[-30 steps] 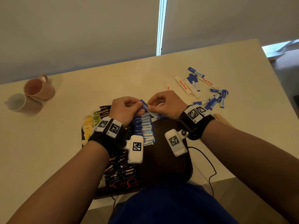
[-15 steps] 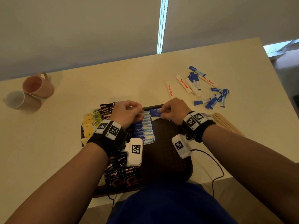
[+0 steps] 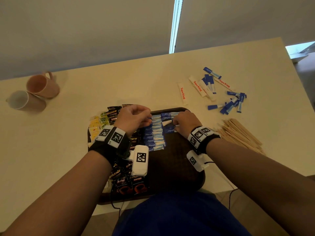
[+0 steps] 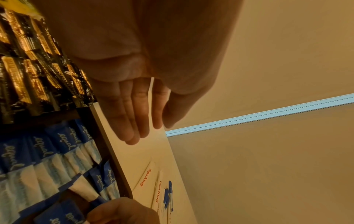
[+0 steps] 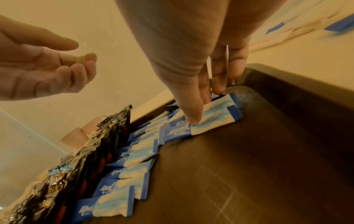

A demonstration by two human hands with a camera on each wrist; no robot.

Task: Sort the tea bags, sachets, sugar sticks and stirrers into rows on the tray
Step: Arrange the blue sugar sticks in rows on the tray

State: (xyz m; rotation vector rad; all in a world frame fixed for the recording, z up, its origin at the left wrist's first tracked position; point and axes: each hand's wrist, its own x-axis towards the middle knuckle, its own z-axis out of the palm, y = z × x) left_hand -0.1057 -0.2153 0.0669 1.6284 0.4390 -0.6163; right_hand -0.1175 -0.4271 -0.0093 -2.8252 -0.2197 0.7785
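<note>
A dark brown tray (image 3: pixel 179 167) holds yellow tea bags (image 3: pixel 95 126) at its left, black Kopiko sachets (image 3: pixel 129 183) and a column of blue Equal sachets (image 3: pixel 154 133). Beside that column, at the tray's far end, lie a few more blue sachets (image 3: pixel 167 114). My right hand (image 3: pixel 177 123) presses its fingertips (image 5: pixel 191 118) down on these flat sachets (image 5: pixel 216 119). My left hand (image 3: pixel 148 116) hovers over the top of the blue column, fingers relaxed and holding nothing (image 5: pixel 57 68).
Loose blue sticks (image 3: pixel 230 104) and white Tapa King sugar sticks (image 3: pixel 183 93) lie scattered on the table beyond the tray's right corner. A pile of wooden stirrers (image 3: pixel 238 133) lies right of the tray. Two mugs (image 3: pixel 42 86) lie at far left.
Both hands held blue sachets together above the tray. The right hand has lowered them onto the tray's far end, and the left hand has let go and drawn back slightly.
</note>
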